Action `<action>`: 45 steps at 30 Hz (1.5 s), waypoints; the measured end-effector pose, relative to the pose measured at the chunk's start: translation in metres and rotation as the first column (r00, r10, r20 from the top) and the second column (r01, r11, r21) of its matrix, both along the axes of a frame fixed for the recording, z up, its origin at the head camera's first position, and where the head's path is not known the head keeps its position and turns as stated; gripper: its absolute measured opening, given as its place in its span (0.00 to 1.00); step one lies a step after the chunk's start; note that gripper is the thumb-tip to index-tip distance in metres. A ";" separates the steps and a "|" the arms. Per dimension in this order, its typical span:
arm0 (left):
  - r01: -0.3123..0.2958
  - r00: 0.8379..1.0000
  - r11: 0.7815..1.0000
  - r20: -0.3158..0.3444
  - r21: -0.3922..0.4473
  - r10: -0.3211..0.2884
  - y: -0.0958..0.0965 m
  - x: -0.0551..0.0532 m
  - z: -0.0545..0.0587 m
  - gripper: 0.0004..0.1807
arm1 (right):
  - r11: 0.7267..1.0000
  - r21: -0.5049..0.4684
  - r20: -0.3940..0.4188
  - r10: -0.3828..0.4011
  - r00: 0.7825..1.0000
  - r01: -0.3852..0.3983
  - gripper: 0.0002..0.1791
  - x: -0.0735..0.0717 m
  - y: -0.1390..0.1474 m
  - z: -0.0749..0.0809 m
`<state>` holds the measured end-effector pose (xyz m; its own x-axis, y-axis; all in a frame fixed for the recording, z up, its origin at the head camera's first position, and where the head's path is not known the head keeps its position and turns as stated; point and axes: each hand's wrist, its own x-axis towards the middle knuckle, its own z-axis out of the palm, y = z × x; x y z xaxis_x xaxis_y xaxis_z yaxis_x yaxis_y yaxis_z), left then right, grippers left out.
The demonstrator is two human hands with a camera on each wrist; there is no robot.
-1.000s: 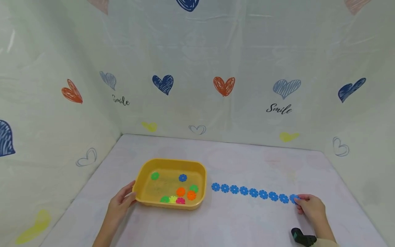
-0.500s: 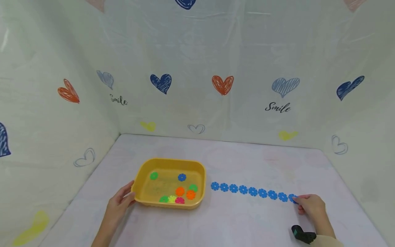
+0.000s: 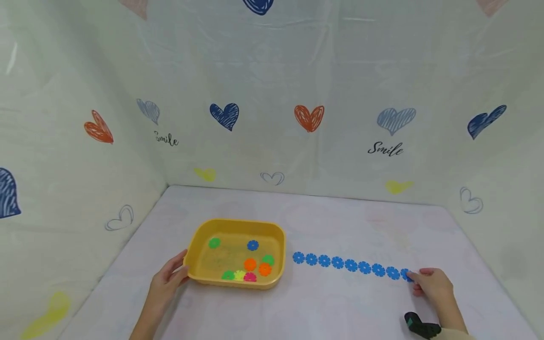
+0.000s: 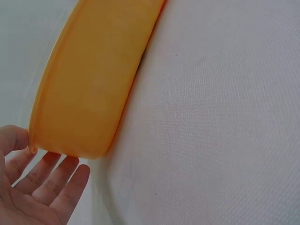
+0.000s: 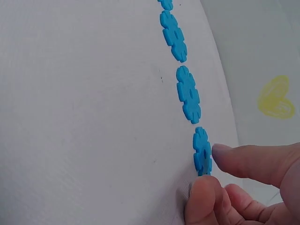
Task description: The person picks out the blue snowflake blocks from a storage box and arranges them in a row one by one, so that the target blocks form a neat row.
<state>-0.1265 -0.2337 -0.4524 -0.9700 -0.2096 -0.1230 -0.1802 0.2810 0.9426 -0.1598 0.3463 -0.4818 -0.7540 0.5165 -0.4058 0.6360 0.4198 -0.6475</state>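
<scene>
Several blue flower-shaped plastic discs form a row across the white table, running rightward from beside a yellow plastic tray (image 3: 235,284). At the row's right end, my right hand (image 3: 434,285) pinches the last blue disc (image 5: 201,150) between thumb and finger; that disc lies flat and is partly covered by the fingertips. My left hand (image 3: 167,278) holds the tray's left end, thumb at the rim and the other fingers against the outer wall (image 4: 89,84). Inside the tray are one blue disc (image 3: 252,245) and several green, orange, yellow and pink ones.
A black angled device (image 3: 420,326) sits at the right wrist, by the sleeve. Behind the table (image 3: 331,311) and along its sides hangs a pale curtain (image 3: 263,71) printed with hearts. The row's discs stand with narrow gaps between neighbours.
The head view shifts slightly. Both hands, the tray and the row of discs otherwise keep nearly the same places, with the right hand staying at the last blue disc.
</scene>
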 end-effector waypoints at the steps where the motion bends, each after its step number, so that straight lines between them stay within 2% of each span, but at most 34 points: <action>1: 0.001 1.000 1.000 -0.006 -0.002 -0.001 0.000 0.000 0.000 0.26 | 1.000 -0.008 -0.004 -0.021 1.000 0.021 0.29 0.001 0.000 0.000; 4: -0.001 1.000 1.000 -0.008 -0.014 0.001 0.001 0.000 0.000 0.26 | 0.997 -0.039 -0.021 -0.061 0.998 0.060 0.33 0.004 -0.002 0.003; 8: -0.001 1.000 1.000 0.005 -0.018 0.001 0.001 -0.001 -0.001 0.26 | 0.998 -0.037 -0.059 -0.051 0.997 0.049 0.35 0.008 -0.007 0.005; 10: 0.000 1.000 1.000 0.011 -0.016 0.001 0.001 -0.002 -0.001 0.26 | 1.000 0.006 -0.097 -0.022 0.995 0.023 0.35 0.005 -0.005 -0.004; 12: 0.001 1.000 1.000 0.011 -0.012 -0.001 0.000 -0.002 -0.001 0.26 | 0.998 0.064 -0.145 0.021 0.989 -0.011 0.37 -0.001 -0.002 -0.019; 16: -0.002 1.000 1.000 0.028 -0.016 0.002 -0.001 -0.003 0.000 0.26 | 0.982 0.153 -0.242 0.145 0.959 -0.110 0.40 -0.015 -0.005 -0.047; 20: -0.002 1.000 1.000 0.019 -0.017 0.002 -0.001 -0.003 0.000 0.26 | 0.954 0.200 -0.311 0.278 0.909 -0.224 0.38 -0.020 -0.030 -0.047; 22: 0.001 1.000 1.000 0.013 -0.021 -0.001 0.000 -0.003 0.001 0.26 | 0.939 0.215 -0.341 0.329 0.881 -0.267 0.35 -0.020 -0.047 -0.040; 23: 0.002 1.000 1.000 0.012 -0.028 -0.001 0.000 -0.002 0.001 0.25 | 0.933 0.201 -0.352 0.353 0.867 -0.299 0.34 -0.018 -0.058 -0.032; 26: -0.001 1.000 0.999 0.018 -0.037 0.002 0.000 -0.002 0.002 0.26 | 0.925 0.162 -0.387 0.381 0.840 -0.345 0.29 -0.009 -0.099 0.001; 29: -0.010 1.000 0.999 0.028 -0.036 0.011 -0.001 -0.002 0.002 0.26 | 0.911 0.079 -0.412 0.400 0.819 -0.405 0.27 0.004 -0.140 0.041; 32: -0.015 1.000 0.999 0.025 -0.033 0.016 -0.001 -0.002 0.001 0.26 | 0.897 0.035 -0.454 0.407 0.793 -0.440 0.26 0.010 -0.172 0.062; 34: -0.016 1.000 0.999 0.025 -0.042 0.017 -0.002 -0.002 0.001 0.26 | 0.889 0.007 -0.480 0.405 0.778 -0.458 0.25 0.010 -0.190 0.067; 36: -0.018 1.000 0.999 0.023 -0.048 0.019 -0.002 -0.001 0.000 0.26 | 0.884 0.033 -0.507 0.417 0.754 -0.467 0.25 0.009 -0.206 0.064; 39: -0.025 1.000 0.999 0.017 -0.047 0.026 -0.002 -0.001 0.000 0.26 | 0.869 0.020 -0.539 0.425 0.727 -0.494 0.23 0.004 -0.227 0.059; 42: -0.031 0.999 0.998 0.010 -0.046 0.031 -0.002 -0.001 -0.002 0.25 | 0.846 -0.058 -0.551 0.416 0.723 -0.530 0.21 -0.001 -0.245 0.056; 45: -0.032 0.999 0.998 0.013 -0.055 0.033 -0.002 -0.001 -0.003 0.25 | 0.807 -0.153 -0.565 0.401 0.721 -0.570 0.19 -0.005 -0.262 0.056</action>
